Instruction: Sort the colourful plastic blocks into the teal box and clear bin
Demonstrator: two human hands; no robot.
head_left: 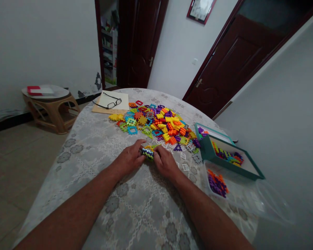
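In the head view, my left grip and right grip both pinch the block between them, over the desk, just in front of the pile. Pressing unevenly could, I judge, pop its parts loose; a dropped bit might get lost among the white pieces beside my right grip.

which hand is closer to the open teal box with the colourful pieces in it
Right. The right hand is left of the teal box, not touching it; the left hand is farther left, on the other side of the small pieces held between them.
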